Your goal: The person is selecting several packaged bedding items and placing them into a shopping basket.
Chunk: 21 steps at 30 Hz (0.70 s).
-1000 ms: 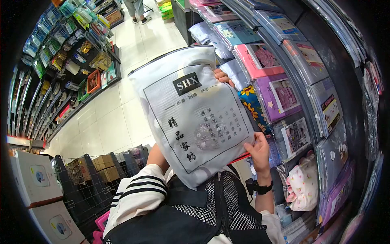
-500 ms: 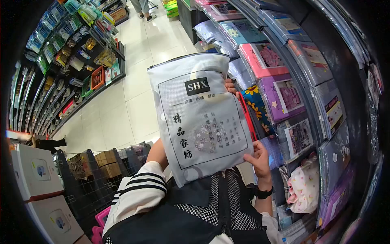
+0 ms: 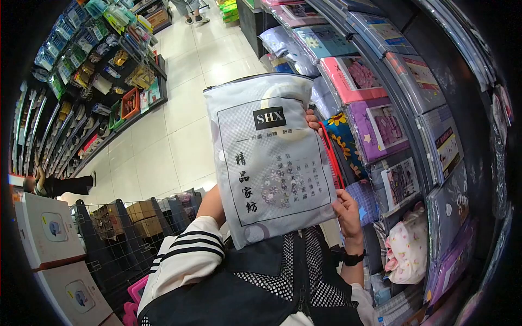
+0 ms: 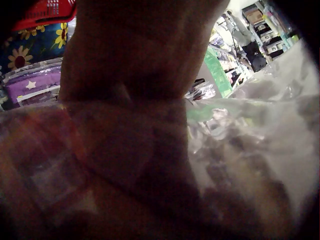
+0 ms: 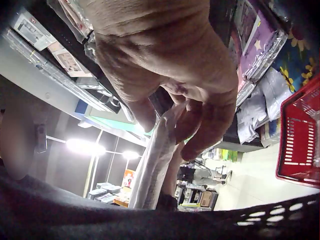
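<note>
A white zippered package [image 3: 272,168] with a black SHX label and dark lettering is held upright before the chest in the head view. My left arm passes behind it, and the fingers of my left hand [image 3: 312,120] curl round its upper right edge. At the lower right edge, my right hand [image 3: 348,213] pinches it. In the right wrist view my right hand [image 5: 170,65] has the package's edge [image 5: 156,160] between thumb and fingers. The left wrist view shows my left hand [image 4: 135,55] dark against clear plastic [image 4: 240,145], its fingertips hidden.
Packaged bedding [image 3: 378,127] fills shelves at the right. A red basket [image 3: 333,157] shows behind the package. Wire racks [image 3: 125,228] and white boxes [image 3: 51,228] stand lower left. Hanging goods line the far left; one person [image 3: 65,186] is at left, another [image 3: 190,11] farther up the aisle.
The package has moved right and turned from a tilt to nearly straight, still in both hands. More of the red basket shows beside it. A person has come into view at the left.
</note>
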{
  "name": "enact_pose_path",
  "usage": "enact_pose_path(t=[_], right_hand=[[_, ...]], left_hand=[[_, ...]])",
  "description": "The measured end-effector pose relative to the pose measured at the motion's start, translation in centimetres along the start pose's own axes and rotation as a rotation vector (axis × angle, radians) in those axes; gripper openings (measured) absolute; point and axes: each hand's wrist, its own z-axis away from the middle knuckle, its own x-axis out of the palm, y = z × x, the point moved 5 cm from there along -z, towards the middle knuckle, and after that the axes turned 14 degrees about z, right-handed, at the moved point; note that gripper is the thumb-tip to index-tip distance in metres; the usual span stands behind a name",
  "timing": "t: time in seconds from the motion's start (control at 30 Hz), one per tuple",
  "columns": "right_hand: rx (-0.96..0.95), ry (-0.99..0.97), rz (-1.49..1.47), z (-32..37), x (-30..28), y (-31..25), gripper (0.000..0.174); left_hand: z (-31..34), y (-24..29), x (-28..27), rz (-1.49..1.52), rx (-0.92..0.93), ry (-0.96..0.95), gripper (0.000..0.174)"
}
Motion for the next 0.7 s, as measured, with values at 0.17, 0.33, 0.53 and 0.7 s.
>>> enact_pose_path(t=[0.17, 0.33, 0.53, 0.7], right_hand=[[-0.028, 0.005, -0.087, -0.1, 0.5, -0.2, 0.024], [-0.031, 0.075, -0.166, 0.0, 0.7, 0.0, 0.018], [-0.045, 0.032, -0.136, -0.2, 0.6, 0.4, 0.010], [-0.054, 0.053, -0.136, -0.4, 0.4, 1.1, 0.010]], left_hand=[[1.4, 0.4, -0.2, -0.094, 0.010, 0.072, 0.034], [2.3, 1.1, -0.4, -0.190, 0.018, 0.147, 0.036], [3.9, 1.6, -0.7, -0.307, 0.029, 0.236, 0.038], [4.7, 2.0, -0.7, -0.405, 0.032, 0.301, 0.040]])
